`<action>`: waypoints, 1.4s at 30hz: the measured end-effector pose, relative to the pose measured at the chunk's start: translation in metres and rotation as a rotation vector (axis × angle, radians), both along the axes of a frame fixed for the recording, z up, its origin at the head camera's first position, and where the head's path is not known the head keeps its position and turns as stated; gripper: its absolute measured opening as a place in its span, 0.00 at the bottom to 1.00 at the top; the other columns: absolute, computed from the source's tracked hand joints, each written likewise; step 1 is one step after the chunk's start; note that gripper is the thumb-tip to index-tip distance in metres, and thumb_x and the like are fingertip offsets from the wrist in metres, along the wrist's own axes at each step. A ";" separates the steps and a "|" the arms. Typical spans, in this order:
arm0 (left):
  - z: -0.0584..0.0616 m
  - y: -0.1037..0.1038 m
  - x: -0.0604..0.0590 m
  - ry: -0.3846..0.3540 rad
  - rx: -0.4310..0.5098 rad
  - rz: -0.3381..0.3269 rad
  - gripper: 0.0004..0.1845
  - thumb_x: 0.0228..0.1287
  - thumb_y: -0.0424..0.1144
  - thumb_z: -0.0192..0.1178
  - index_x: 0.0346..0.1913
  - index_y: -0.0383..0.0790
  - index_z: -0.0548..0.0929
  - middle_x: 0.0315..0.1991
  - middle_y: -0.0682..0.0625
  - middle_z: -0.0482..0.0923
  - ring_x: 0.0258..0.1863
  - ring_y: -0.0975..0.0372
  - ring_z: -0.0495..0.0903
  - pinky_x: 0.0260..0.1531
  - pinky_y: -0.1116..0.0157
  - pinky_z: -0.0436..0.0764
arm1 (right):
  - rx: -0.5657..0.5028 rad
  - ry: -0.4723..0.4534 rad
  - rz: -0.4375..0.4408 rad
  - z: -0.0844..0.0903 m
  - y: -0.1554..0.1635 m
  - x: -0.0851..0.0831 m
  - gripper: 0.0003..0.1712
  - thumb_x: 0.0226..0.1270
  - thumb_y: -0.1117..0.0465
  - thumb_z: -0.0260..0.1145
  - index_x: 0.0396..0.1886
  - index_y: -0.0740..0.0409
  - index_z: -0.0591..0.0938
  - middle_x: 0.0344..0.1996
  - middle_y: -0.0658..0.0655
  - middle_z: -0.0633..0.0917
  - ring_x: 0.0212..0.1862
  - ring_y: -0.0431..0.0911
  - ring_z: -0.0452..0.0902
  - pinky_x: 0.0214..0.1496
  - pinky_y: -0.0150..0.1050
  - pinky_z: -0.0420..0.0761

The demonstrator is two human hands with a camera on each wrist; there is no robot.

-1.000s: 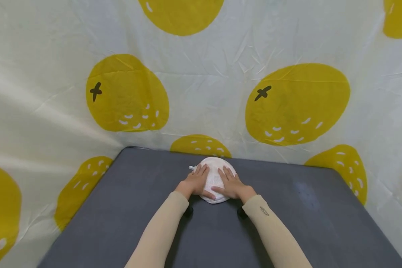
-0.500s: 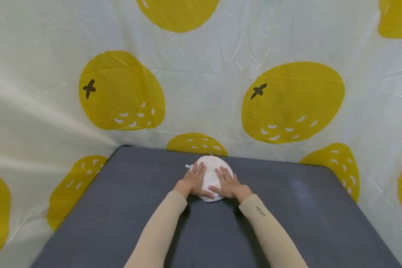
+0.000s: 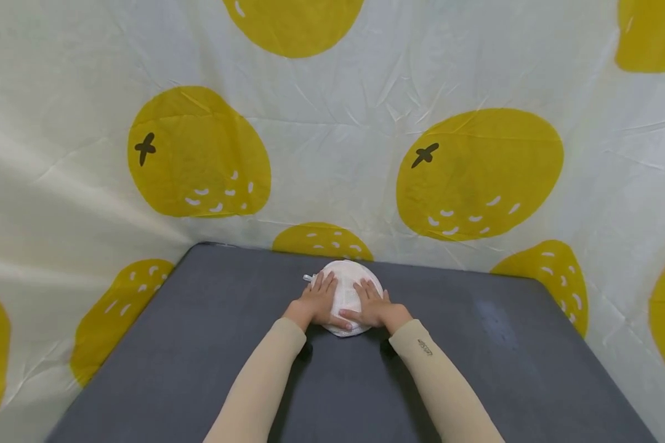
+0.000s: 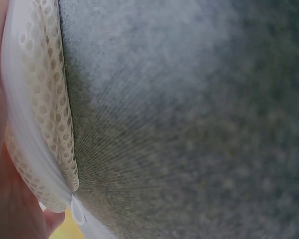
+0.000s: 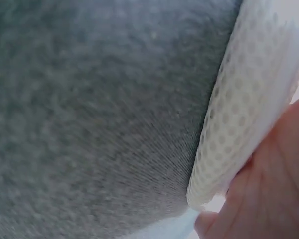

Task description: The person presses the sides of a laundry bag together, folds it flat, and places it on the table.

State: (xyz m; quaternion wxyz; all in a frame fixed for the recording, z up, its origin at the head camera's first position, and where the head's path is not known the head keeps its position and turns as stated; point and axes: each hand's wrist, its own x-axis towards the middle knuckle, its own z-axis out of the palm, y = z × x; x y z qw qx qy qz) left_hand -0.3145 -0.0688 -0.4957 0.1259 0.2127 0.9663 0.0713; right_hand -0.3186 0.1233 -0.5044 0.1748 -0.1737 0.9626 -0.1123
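A round white mesh laundry bag (image 3: 345,289) lies near the far side of the table, with a small loop tab (image 3: 308,278) at its left edge. My left hand (image 3: 317,304) rests on its left half, fingers spread and pointing away from me. On the right half lies my right hand (image 3: 369,307), also spread, its thumb close to the left thumb. Seen from the left wrist, the puffy mesh side (image 4: 47,94) has a white band round it and a thin loop (image 4: 77,209). The right wrist view shows the bag's mesh (image 5: 234,104) beside the palm.
The dark grey table (image 3: 210,344) reaches back to a white curtain (image 3: 332,166) printed with large yellow fruit. More of the curtain hangs at the left and right. A pale smudge (image 3: 495,320) marks the tabletop right of the hands.
The head view has drifted slightly, so the scene sits a little further left. Both hands stay on the bag, which keeps its place on the table.
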 end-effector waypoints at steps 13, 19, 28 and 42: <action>0.000 -0.003 0.007 0.025 0.044 -0.025 0.66 0.58 0.73 0.65 0.82 0.33 0.44 0.83 0.41 0.36 0.81 0.46 0.34 0.75 0.44 0.50 | -0.101 0.101 -0.005 -0.006 -0.007 -0.014 0.47 0.83 0.37 0.41 0.84 0.62 0.40 0.81 0.66 0.36 0.81 0.62 0.27 0.75 0.68 0.34; -0.003 -0.003 0.007 0.007 0.024 0.003 0.67 0.57 0.75 0.63 0.83 0.37 0.41 0.84 0.44 0.34 0.81 0.48 0.32 0.75 0.45 0.50 | 0.008 0.147 0.068 0.001 -0.012 -0.022 0.41 0.84 0.38 0.39 0.85 0.50 0.43 0.83 0.59 0.37 0.81 0.63 0.28 0.75 0.69 0.36; 0.007 -0.003 0.010 0.010 0.040 -0.009 0.68 0.57 0.74 0.64 0.83 0.37 0.40 0.84 0.43 0.34 0.81 0.47 0.32 0.75 0.45 0.50 | 0.046 0.146 0.097 0.015 -0.017 -0.029 0.40 0.84 0.37 0.36 0.85 0.52 0.47 0.83 0.55 0.45 0.80 0.67 0.31 0.75 0.69 0.39; 0.004 -0.002 0.008 0.027 0.031 0.018 0.68 0.54 0.76 0.64 0.83 0.38 0.43 0.84 0.45 0.36 0.81 0.49 0.34 0.75 0.46 0.50 | -0.049 0.031 0.092 0.023 -0.010 -0.024 0.44 0.83 0.35 0.39 0.85 0.54 0.43 0.83 0.58 0.41 0.81 0.62 0.27 0.74 0.70 0.36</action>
